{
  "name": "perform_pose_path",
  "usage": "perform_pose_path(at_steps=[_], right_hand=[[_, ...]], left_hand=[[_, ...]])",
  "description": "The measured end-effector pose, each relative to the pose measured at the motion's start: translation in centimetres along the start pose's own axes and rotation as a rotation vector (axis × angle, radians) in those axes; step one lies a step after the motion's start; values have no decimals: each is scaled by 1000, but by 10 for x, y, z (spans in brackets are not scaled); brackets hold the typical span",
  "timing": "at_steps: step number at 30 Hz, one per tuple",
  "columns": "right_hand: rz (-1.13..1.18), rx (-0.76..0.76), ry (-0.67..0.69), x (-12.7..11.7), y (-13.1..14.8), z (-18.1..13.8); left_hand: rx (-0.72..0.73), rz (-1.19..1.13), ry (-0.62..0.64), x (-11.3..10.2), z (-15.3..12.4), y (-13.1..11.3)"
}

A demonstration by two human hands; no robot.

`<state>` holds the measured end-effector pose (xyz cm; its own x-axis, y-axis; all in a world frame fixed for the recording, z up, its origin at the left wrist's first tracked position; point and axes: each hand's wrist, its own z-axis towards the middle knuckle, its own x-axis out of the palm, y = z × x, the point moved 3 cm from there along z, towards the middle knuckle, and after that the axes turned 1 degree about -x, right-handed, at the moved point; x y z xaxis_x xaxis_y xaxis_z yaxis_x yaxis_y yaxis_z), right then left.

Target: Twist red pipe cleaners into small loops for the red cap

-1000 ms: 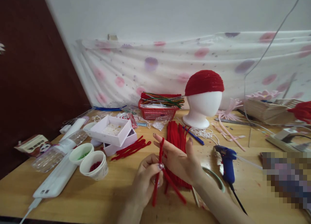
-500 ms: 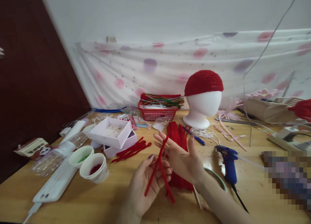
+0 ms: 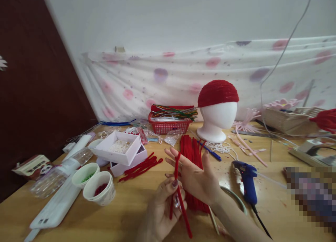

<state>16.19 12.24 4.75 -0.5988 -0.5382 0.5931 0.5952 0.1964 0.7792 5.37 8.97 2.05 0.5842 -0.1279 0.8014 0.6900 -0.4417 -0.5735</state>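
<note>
In the head view, the step in hand looks like forming a loop in a red chenille stem [image 3: 176,170], which is held above the surface [image 3: 126,214], toward the middle of its near edge. The left hand [image 3: 166,200] has its thumb and fingers clamped on the stem where its two strands meet, the loose ends hanging below the pinch. The right hand [image 3: 201,180] is spread, palm showing, thumb well away from the extended fingers; the top of the loop lies against these, though whether it goes around one cannot be told. My judgement is that the next move calls for a firm pinch at the crossing, so that the loop keeps its shape.

The stem is fuzzy and evenly thick, and probably bends easily and holds a bend. Beneath the right hand lies a bundle of long red stems [image 3: 187,149], straight and soft-looking. Short looped red stems [image 3: 143,168] lie beside smooth, square-cornered white boxes [image 3: 111,155], left of centre. Near the left edge, two tapered cups [image 3: 109,196] hold small green and red pieces. Toward the far edge stand a plastic lattice basket [image 3: 170,127] and a matte white mannequin head [image 3: 219,118] under a ridged red cap [image 3: 218,93]. A hard blue glue gun [image 3: 249,187] lies toward the right edge.
</note>
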Motion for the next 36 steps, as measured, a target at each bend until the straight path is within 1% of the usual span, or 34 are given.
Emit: perform_pose_path(at_steps=[2, 4, 5, 6, 7, 8, 9, 10, 12, 14, 16, 18, 20, 22, 24, 26, 29, 31, 32, 34, 36], right_hand=[[-86, -30, -39, -2, -2, 2], [-176, -82, -106, -5, -3, 4], [-211, -100, -138, -7, -4, 5], [-235, -108, -160, -8, -6, 6], [-246, -107, -174, -9, -7, 7], [-246, -100, -179, -10, -8, 8], [-236, -85, -173, -10, -9, 8], [-216, -66, -164, -10, -9, 7], [-159, -19, -140, -10, -9, 6], [-104, 27, -101, -8, -8, 4], [-59, 38, -60, -5, -8, 3], [-19, 21, -34, -3, -7, 3], [16, 2, -29, -3, -6, 4], [39, 0, -28, -3, -5, 4], [50, 15, -17, -3, -5, 4], [51, 22, -3, -3, -5, 4], [41, 24, 7, -2, -7, 3], [36, 25, 8, -2, -7, 3], [35, 23, 6, -1, -7, 3], [21, 15, -9, -1, -7, 2], [-10, 10, -35, -2, -7, 3]], left_hand=[[245, 525, -207, -6, -1, -15], [495, 1063, -407, -4, -7, -29], [580, 1271, -488, -2, -10, -33], [624, 1419, -545, 1, -12, -36], [616, 1502, -565, 3, -13, -36], [563, 1511, -552, 4, -13, -35], [480, 1451, -508, 3, -12, -32], [380, 1334, -442, 2, -10, -29], [178, 988, -293, -3, -7, -21], [33, 615, -162, -8, -6, -15], [-70, 290, -64, -13, -5, -11], [-179, 17, 37, -18, -6, -8], [-268, -202, 136, -21, -7, -4], [-307, -333, 209, -24, -7, 0], [-322, -352, 259, -30, -5, 7], [-299, -276, 287, -36, 0, 15], [-184, -131, 288, -43, 11, 23], [-129, -73, 279, -41, 15, 23], [-99, -28, 256, -39, 16, 21], [16, 153, 157, -32, 15, 13], [189, 473, -6, -24, 10, -2]])
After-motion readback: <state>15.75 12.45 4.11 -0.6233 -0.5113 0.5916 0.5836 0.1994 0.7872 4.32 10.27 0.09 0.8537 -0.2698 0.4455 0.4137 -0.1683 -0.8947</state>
